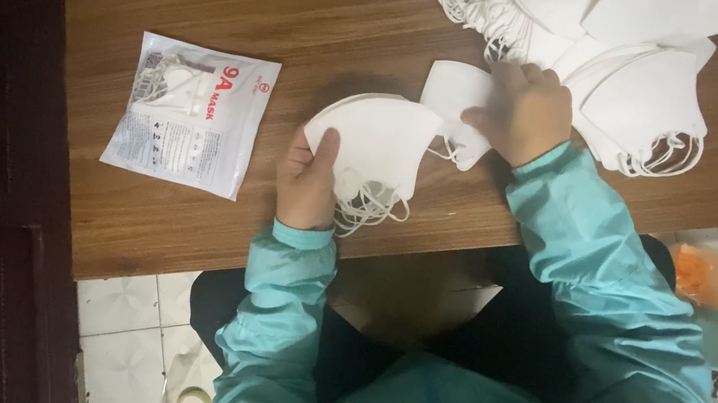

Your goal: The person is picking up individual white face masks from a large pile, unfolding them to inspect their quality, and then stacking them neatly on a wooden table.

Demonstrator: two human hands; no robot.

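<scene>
Fingers first: my left hand [307, 178] is clamped on a small stack of white masks [379, 142], thumb flat on top and the other fingers tucked underneath, with the ear loops [369, 208] dangling off the near edge of the stack. So that bundle sits right in front of me, just above the table's near edge. Way over to the left of it there's a sealed mask packet [193, 114], white with a clear window, lying flat on the wooden table [334, 3] and well apart from my hand. Moving right, my right hand [522, 112] is curled over a single mask [455, 101], fingers bent down and pinching its right edge; that mask lies just beside the stack, nearly touching it. Past that hand is the big loose pile of masks [633, 73], spread along the far right of the table with loops sticking out everywhere. Both sleeves are teal. Off the table's right edge, something orange [699, 273] sits on the pale floor.
</scene>
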